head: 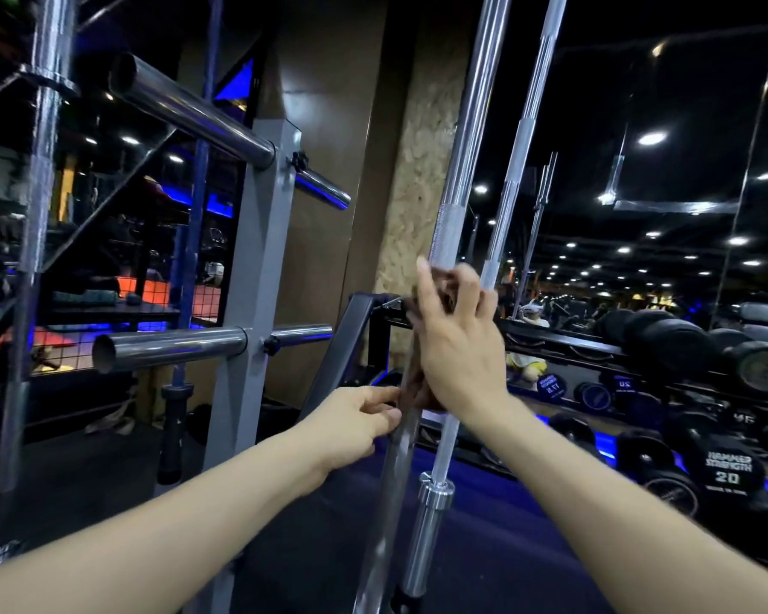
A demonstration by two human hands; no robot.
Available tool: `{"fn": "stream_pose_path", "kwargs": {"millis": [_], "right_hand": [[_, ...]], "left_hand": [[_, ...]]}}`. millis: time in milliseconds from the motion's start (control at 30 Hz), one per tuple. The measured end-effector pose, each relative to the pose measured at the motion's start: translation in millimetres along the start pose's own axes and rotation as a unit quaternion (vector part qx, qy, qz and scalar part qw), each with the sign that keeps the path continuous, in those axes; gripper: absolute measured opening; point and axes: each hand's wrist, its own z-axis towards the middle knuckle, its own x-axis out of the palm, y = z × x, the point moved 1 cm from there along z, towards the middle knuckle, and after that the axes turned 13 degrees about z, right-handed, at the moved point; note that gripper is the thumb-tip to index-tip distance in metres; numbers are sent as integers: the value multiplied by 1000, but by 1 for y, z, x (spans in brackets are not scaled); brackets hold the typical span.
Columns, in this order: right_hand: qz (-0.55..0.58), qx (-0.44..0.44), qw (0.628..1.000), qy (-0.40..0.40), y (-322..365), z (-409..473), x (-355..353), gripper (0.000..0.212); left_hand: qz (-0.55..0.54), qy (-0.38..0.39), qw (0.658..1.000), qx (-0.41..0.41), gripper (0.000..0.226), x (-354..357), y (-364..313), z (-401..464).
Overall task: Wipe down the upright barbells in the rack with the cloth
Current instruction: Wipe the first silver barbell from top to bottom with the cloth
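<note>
Right hand point(455, 343) grips the brown cloth point(442, 288) round the near barbell point(466, 144); left hand point(360, 418) pinches the cloth's lower end.

Obstacles: two upright bars, near bar point(451, 201) and second bar point(513, 170) just right of it, narrow gap between. Both hands, left point(355, 421) and right point(455, 343), crowd the near bar at mid-height. Left: grey post point(258, 277) with four chrome pegs, upper point(191, 110) and lower point(169, 345) projecting toward the viewer. Far left: another upright bar point(41, 214). Right: dumbbell rack point(666, 365). Free room: open gap between post and near bar; floor point(311, 547) below the forearms.
</note>
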Motion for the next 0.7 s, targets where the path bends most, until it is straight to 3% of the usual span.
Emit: {"fn": "stream_pose_path", "kwargs": {"millis": [200,333,467,700], "right_hand": [[94,107,989,-50,-5,75,-8,54],[138,101,984,-57,3,-5,21,60],[174,128,976,-6,9,-44,24,67],[195,178,963,-49,0,34,2,60]], "left_hand": [[12,-15,1000,20,42,-4,0,7],[12,2,999,52,42,-2,7,11],[-15,17,998,55,61,-1,10,7],[5,-22,997,77,36,-2,18,22]]}}
